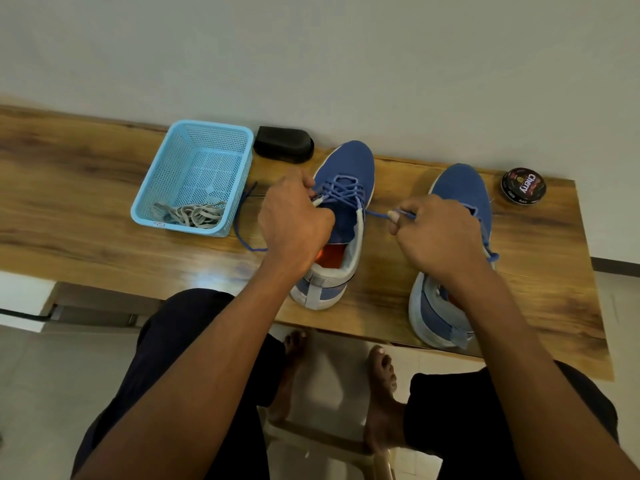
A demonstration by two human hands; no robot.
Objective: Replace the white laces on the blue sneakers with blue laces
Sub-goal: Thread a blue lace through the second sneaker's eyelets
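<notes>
from the head view, two blue sneakers stand on a wooden desk (pixel 86 202) with their toes toward the wall. the left sneaker (pixel 341 168) is partly threaded with a blue lace (pixel 341 190) that criss-crosses its upper eyelets; its tongue is folded open and an orange insole shows inside. the left hand (pixel 294 220) sits over the left side of that sneaker's opening, fingers curled and pinching the eyelet edge where the lace comes through. one end of the lace trails from under this hand in a loop across the desk toward a light blue plastic basket (pixel 173 161). the right hand (pixel 436 233) is just beside the left sneaker's right edge and pinches the other end of the blue lace between thumb and fingers, the strand running taut from the eyelets to the fingertips. the right sneaker (pixel 457 188) lies behind and under that hand, and a bit of blue lace shows at its right side. the white laces (pixel 194 214) lie in a tangled heap in the near corner of the basket. a black shoe brush (pixel 284 143) rests by the wall between the basket and the left sneaker, and a round tin of cherry shoe polish (pixel 523 186) sits right of the right sneaker. the person's knees and bare feet show below the desk edge.
</notes>
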